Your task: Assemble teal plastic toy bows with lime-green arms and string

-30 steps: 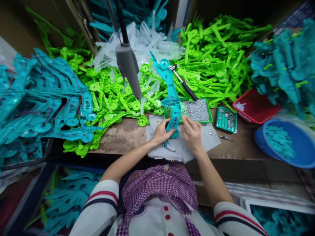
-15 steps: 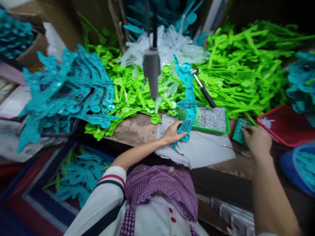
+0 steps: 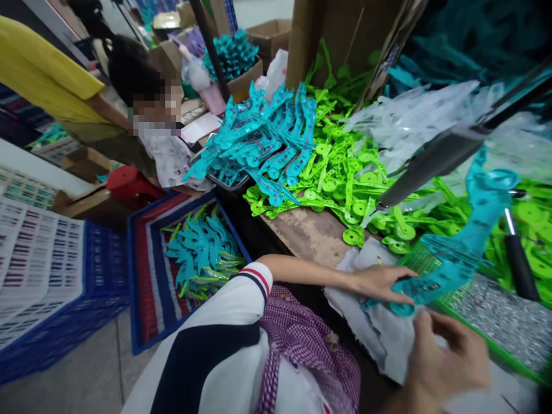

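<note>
My left hand [image 3: 382, 283] grips the lower end of a long curved teal plastic part [image 3: 459, 259], thumb and fingers closed on it. The part tilts up to the right over a green tray [image 3: 513, 363] of small silvery metal pieces [image 3: 495, 313]. Close to the part's lower end, my right hand [image 3: 451, 356] has its fingers curled together; whatever they pinch is hidden. Under both hands lies a pale grey cloth [image 3: 399, 345]. A dark grey hanging power screwdriver [image 3: 426, 161] points down at the bright green plastic parts [image 3: 345, 178].
A hammer [image 3: 520, 261] lies right of the teal part. Stacked teal parts [image 3: 263, 138] stand at the bench's left. Below are a blue-rimmed crate [image 3: 134, 287] with parts and a white basket [image 3: 38, 247]. A person in yellow [image 3: 47, 63] and a second person [image 3: 166, 146] are at left.
The view has swung left, bringing the crates and other people into sight. My right hand has left the small green box and come near the teal part, which my left hand still holds.
</note>
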`<control>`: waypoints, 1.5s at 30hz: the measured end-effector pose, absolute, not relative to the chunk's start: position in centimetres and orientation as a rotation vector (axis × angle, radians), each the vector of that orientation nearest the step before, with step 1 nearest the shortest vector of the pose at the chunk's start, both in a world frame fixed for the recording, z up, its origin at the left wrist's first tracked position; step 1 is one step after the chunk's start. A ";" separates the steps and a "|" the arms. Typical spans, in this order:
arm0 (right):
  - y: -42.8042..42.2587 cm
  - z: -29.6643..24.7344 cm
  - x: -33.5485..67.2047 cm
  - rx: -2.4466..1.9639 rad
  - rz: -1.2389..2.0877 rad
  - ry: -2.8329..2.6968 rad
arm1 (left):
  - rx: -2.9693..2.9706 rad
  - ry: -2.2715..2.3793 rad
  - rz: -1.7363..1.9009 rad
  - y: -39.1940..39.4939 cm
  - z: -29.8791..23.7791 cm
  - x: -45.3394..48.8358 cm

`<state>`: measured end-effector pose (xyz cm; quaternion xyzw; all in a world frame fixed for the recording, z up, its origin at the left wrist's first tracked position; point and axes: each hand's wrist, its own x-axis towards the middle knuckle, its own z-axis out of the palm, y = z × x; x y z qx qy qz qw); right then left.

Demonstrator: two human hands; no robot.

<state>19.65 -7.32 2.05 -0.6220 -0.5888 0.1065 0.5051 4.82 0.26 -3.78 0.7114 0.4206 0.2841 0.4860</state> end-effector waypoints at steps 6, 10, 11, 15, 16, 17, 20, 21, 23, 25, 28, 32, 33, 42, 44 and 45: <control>-4.3 6.3 11.2 -1.085 0.409 -1.043 | 1.746 1.053 0.768 0.0 -4.3 4.6; -2.6 6.6 13.9 -1.123 0.250 -1.055 | 1.760 1.051 0.848 0.2 -5.1 4.8; -2.7 5.4 15.0 -1.208 0.228 -1.124 | 1.762 1.047 0.858 0.3 -5.2 4.9; -3.1 -1.0 19.2 -1.451 0.004 -1.466 | 1.767 0.989 0.889 0.4 -5.7 5.0; -3.0 -2.2 20.0 -1.461 -0.064 -1.525 | 1.770 0.979 0.905 0.4 -5.7 5.0; -2.9 -3.2 20.5 -1.463 -0.121 -1.568 | 1.772 0.977 0.922 0.5 -5.8 5.1; -2.2 -4.2 21.2 -1.468 -0.194 -1.658 | 1.774 1.002 0.930 0.5 -5.9 5.1; -2.1 -4.1 21.3 -1.477 -0.198 -1.689 | 1.775 1.015 0.926 0.5 -5.9 5.1; -1.9 -3.6 21.3 -1.509 -0.210 -1.769 | 1.783 1.033 0.919 0.6 -6.0 5.2; -1.9 -2.9 21.5 -1.549 -0.241 -1.869 | 1.793 1.031 0.915 0.6 -6.1 5.1; -1.7 -1.9 21.9 -1.586 -0.262 -2.032 | 1.793 1.039 0.913 0.6 -6.0 5.1; -1.4 -1.3 22.7 -1.559 -0.137 -2.172 | 1.778 1.066 0.881 0.5 -5.5 4.9; -1.5 -1.3 22.8 -1.552 -0.101 -2.189 | 1.777 1.070 0.869 0.5 -5.3 4.9; -7.2 -3.7 20.2 -1.542 0.162 -1.590 | 1.780 0.959 0.940 0.4 -5.5 4.9; -7.0 -3.6 19.9 -1.509 0.270 -1.294 | 1.818 0.891 0.958 0.3 -5.5 4.9; -6.6 -3.3 19.9 -1.479 0.374 -1.185 | 1.841 0.870 0.960 0.2 -5.3 5.0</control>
